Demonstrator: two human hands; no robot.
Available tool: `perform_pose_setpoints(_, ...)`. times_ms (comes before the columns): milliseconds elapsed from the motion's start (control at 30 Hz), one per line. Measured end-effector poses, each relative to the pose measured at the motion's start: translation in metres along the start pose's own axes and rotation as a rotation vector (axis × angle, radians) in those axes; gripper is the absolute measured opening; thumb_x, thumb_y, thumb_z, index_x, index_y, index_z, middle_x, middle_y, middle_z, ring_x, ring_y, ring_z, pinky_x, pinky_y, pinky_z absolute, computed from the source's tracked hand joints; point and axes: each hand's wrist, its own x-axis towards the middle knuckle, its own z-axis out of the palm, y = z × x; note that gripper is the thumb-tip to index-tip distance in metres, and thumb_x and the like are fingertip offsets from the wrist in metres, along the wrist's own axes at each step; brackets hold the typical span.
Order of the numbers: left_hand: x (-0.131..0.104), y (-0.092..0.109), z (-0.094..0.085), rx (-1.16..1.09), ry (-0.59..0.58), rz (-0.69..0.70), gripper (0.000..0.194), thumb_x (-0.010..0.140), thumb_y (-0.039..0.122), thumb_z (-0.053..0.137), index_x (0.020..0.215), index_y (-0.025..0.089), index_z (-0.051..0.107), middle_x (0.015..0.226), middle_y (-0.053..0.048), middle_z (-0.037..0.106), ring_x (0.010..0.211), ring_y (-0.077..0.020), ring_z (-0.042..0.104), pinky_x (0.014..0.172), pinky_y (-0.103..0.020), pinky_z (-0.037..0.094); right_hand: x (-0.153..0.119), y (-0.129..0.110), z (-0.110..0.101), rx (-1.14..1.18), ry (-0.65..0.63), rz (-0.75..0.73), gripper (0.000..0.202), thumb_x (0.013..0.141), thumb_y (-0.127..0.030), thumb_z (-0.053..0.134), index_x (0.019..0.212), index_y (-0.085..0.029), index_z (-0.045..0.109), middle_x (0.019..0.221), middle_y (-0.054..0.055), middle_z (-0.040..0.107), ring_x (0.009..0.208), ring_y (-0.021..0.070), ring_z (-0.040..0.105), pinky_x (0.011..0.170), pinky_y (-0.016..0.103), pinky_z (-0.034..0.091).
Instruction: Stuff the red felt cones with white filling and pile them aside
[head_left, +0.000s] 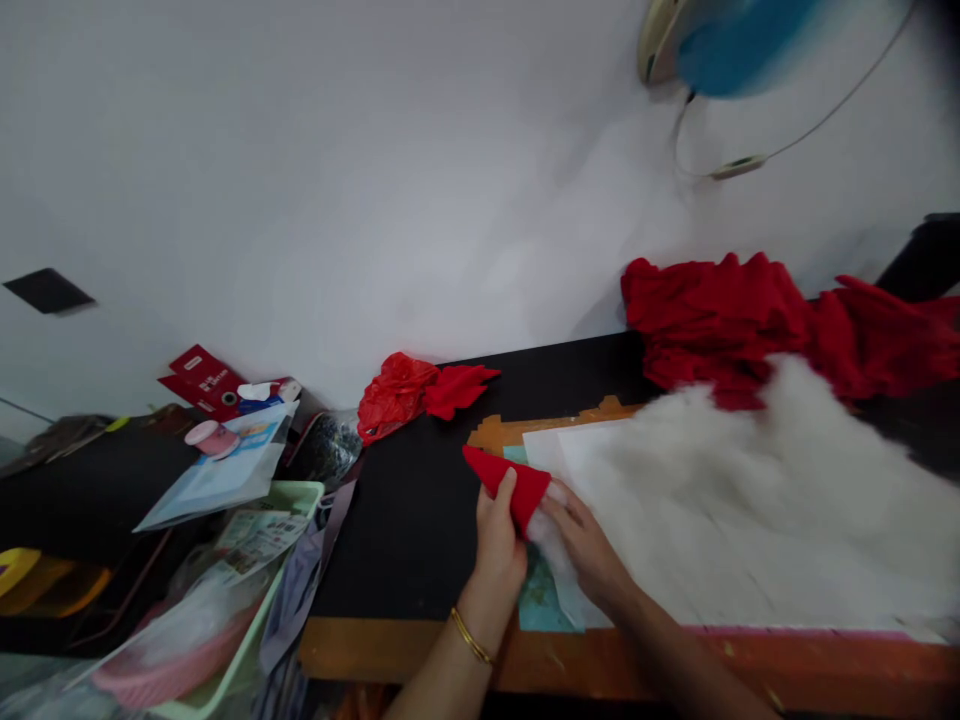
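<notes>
My left hand (499, 532) is closed around a red cone-shaped cloth piece (531, 492), thumb on top, its pointed tip toward the upper left. At the cloth's wide open end, my right hand (589, 540) pinches white fluffy stuffing (551, 540); some of it hangs out below the opening. The right fingertips are partly hidden by the stuffing and the cloth edge. A large heap of white stuffing (795, 480) lies on white sheets on the table to the right.
Red cloth pieces (712, 315) are piled against the wall. A red plastic bag (396, 395) lies on the black tabletop (397, 550). At the left stands a green bin (251, 640) with bags. A blurred blue fan (739, 45) is at the upper right.
</notes>
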Motion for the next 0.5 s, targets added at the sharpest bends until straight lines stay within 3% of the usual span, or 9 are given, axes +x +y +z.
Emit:
perform_pose_setpoints(133,-0.001,-0.004,0.000,0.001,-0.052,-0.042,0.053,0.069,0.035,0.078,0.115,0.016,0.060,0.096,-0.008,0.071,0.085,-0.0202,0.068,0.085,-0.034,0.052,-0.004,0.001,-0.004,-0.153,-0.041,-0.110,0.048,0.080,-0.033,0.064,0.125,-0.022,0.059,0.125,0.007,0.065,0.114,0.0258,0.060,0.100,0.042,0.047)
perform_pose_setpoints(233,-0.008,-0.007,0.001,0.160,-0.129,0.019,0.053,0.066,0.031,0.081,0.112,0.015,0.061,0.097,-0.008,0.071,0.088,-0.0212,0.068,0.086,-0.034,0.051,-0.001,0.003,-0.005,-0.257,-0.040,-0.158,0.031,0.076,-0.028,0.062,0.106,-0.020,0.070,0.107,0.007,0.072,0.103,0.0284,0.066,0.095,0.043,0.050)
perform_pose_setpoints(367,-0.020,-0.015,-0.002,0.347,-0.094,0.122,0.051,0.064,0.025,0.082,0.109,0.015,0.061,0.100,-0.009,0.071,0.093,-0.0225,0.068,0.089,-0.033,0.051,0.001,0.004,0.001,0.011,-0.045,-0.021,0.027,0.079,-0.036,0.060,0.097,-0.019,0.072,0.095,0.008,0.075,0.091,0.0286,0.069,0.083,0.041,0.057)
perform_pose_setpoints(500,-0.032,-0.026,-0.002,0.292,-0.088,0.112,0.059,0.071,0.029,0.077,0.124,0.018,0.054,0.117,-0.013,0.067,0.105,-0.0248,0.066,0.095,-0.034,0.049,-0.004,0.001,0.010,0.306,0.038,0.057,0.031,0.078,-0.041,0.063,0.098,-0.019,0.069,0.096,0.009,0.075,0.090,0.0280,0.069,0.083,0.042,0.057)
